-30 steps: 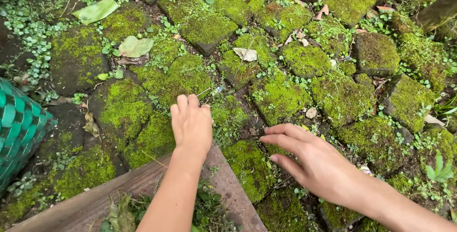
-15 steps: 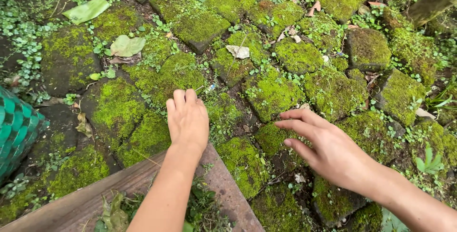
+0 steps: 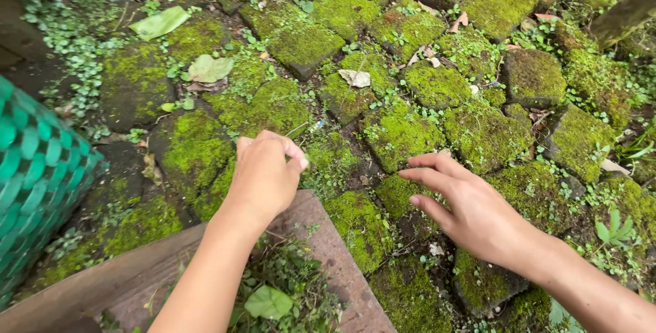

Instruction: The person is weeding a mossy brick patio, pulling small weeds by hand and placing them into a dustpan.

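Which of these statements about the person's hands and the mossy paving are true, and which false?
1. The left hand is curled, fingers bent, above the mossy stones. True.
2. The right hand grips a trowel. False: it is spread open and holds nothing.
3. A green woven basket sits at the left edge. True.
4. The wooden box holds only stones. False: it holds pulled green plants.
5. The stones are bare and dry. False: moss covers them.

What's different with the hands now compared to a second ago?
The left hand has curled from flat into a loose fist and drawn back toward the wooden box. Whether it pinches anything is unclear. The right hand stays spread over the mossy stones, holding nothing.
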